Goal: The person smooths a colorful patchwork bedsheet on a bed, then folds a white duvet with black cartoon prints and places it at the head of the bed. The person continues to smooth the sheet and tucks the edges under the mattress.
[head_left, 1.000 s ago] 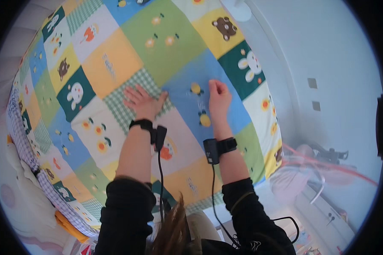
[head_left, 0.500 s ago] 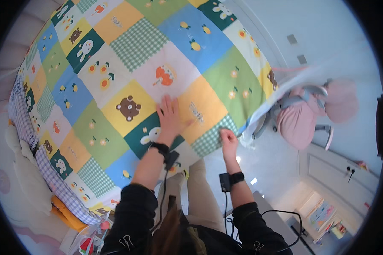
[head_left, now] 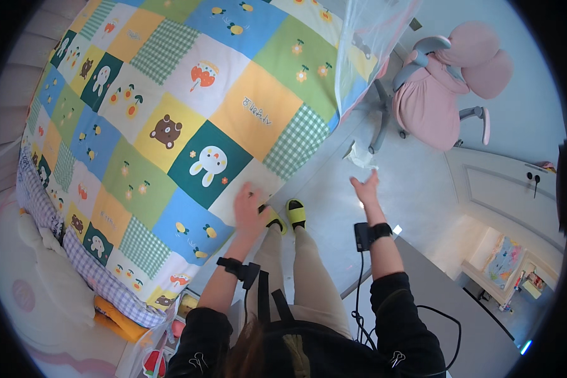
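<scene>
A patchwork bedspread (head_left: 198, 120) of coloured squares, printed with bears, rabbits, fruit and flowers, covers the bed. My left hand (head_left: 249, 206) is at the bed's near edge, beside a pale square. Its fingers are loosely bent and apart, and it holds nothing. Out over the floor, right of the bed, my right hand (head_left: 366, 188) has its thumb spread from its fingers and nothing in it. Just beyond its fingertips a crumpled white piece (head_left: 359, 155), perhaps tissue or cloth, lies on the floor.
A pink swivel chair (head_left: 428, 104) stands at the far right. Sheer netting (head_left: 368, 44) hangs at the bed's far right corner. Behind me on the right is a grey surface (head_left: 416, 296). A white door (head_left: 504, 189) and a checked pillow edge (head_left: 101, 280) flank the scene.
My left hand has lifted off the bedspread and come back toward me. My right hand has left the bed edge, moved right and opened. The view has shifted, showing my yellow-green slippers.
</scene>
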`<action>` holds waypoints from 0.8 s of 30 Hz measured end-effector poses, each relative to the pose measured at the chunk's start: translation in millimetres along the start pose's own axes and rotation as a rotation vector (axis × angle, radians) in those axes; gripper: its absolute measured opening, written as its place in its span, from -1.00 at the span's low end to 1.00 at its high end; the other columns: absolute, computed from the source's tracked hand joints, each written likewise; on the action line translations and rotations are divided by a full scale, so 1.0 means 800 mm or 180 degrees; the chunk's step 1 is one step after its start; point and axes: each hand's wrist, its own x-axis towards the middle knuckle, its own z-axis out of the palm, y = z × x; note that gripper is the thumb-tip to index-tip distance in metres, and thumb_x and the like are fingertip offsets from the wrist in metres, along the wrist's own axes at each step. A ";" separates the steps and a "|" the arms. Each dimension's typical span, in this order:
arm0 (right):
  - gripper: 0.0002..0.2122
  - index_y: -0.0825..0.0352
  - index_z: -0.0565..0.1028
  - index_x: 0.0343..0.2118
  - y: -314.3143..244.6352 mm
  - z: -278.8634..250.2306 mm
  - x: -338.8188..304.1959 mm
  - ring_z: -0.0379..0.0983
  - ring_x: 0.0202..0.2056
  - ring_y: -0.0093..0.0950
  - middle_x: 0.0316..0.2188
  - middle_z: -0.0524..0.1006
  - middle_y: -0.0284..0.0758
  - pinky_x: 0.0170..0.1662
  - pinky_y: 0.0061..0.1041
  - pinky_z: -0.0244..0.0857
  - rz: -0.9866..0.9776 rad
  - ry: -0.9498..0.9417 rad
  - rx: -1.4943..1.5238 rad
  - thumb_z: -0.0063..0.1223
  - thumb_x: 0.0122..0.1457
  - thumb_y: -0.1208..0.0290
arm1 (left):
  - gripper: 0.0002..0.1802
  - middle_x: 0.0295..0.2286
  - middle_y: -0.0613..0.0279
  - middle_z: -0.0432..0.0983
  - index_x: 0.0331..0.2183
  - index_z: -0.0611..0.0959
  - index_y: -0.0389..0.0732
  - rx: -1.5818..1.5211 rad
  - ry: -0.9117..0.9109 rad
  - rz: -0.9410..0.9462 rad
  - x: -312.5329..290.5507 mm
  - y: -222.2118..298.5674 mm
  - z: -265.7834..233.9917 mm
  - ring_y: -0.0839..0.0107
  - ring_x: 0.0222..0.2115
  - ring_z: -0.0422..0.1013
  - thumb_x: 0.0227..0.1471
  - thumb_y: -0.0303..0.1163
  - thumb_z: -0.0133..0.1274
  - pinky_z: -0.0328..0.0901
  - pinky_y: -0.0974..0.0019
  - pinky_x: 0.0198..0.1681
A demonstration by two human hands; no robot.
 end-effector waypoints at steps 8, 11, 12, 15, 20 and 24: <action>-0.68 0.45 0.36 -0.24 -0.124 0.155 0.044 0.40 -0.38 -0.36 -0.40 0.44 -0.14 -0.39 -0.46 0.34 -0.0326 -0.0044 0.1211 0.13 0.04 0.33 | -0.09 0.19 -0.13 -0.16 0.09 0.23 -0.22 0.1121 0.0011 -0.0330 -0.026 -0.027 -0.020 -0.02 0.21 -0.17 -0.32 -0.28 0.25 -0.17 -0.21 0.14; -0.79 0.40 0.35 -0.46 -0.090 0.139 0.056 0.39 -0.64 -0.53 -0.66 0.41 -0.34 -0.55 -0.53 0.30 -0.0368 0.0145 0.1014 0.08 0.10 0.36 | -0.05 0.20 -0.12 -0.19 0.12 0.20 -0.21 0.1242 -0.0016 -0.0330 -0.023 -0.024 -0.017 -0.01 0.22 -0.19 -0.33 -0.24 0.25 -0.19 -0.21 0.15; -0.78 0.38 0.34 -0.53 -0.070 0.126 0.057 0.36 -0.71 -0.56 -0.73 0.39 -0.39 -0.58 -0.53 0.27 -0.0477 0.0350 0.0903 0.06 0.11 0.37 | -0.04 0.20 -0.12 -0.19 0.12 0.19 -0.21 0.1261 -0.0066 -0.0426 -0.022 -0.024 -0.016 -0.01 0.22 -0.19 -0.34 -0.23 0.25 -0.20 -0.21 0.15; -0.79 0.41 0.36 -0.43 0.022 0.058 0.057 0.46 -0.58 -0.47 -0.62 0.45 -0.27 -0.50 -0.49 0.34 0.0309 0.0124 0.0878 0.06 0.09 0.36 | -0.02 0.20 -0.12 -0.20 0.13 0.18 -0.21 0.1370 -0.0134 -0.0454 -0.021 -0.024 -0.014 0.00 0.22 -0.21 -0.35 -0.19 0.24 -0.21 -0.21 0.15; -0.44 0.40 0.26 0.01 0.136 0.001 0.051 0.49 -0.29 -0.19 -0.20 0.44 0.02 -0.18 -0.35 0.35 -0.0220 0.1010 -0.1658 0.17 -0.03 0.27 | 0.01 0.20 -0.11 -0.22 0.14 0.17 -0.20 0.1525 -0.0110 -0.0424 -0.021 -0.022 -0.008 0.01 0.23 -0.23 -0.36 -0.16 0.24 -0.22 -0.20 0.16; -0.40 0.43 0.25 0.03 0.088 0.042 0.039 0.50 -0.28 -0.20 -0.19 0.45 0.02 -0.19 -0.40 0.35 -0.0109 0.0001 0.0543 0.18 -0.04 0.23 | 0.04 0.20 -0.11 -0.24 0.14 0.13 -0.22 0.1659 -0.0151 -0.0446 -0.018 -0.018 -0.004 -0.01 0.23 -0.26 -0.36 -0.18 0.27 -0.22 -0.20 0.16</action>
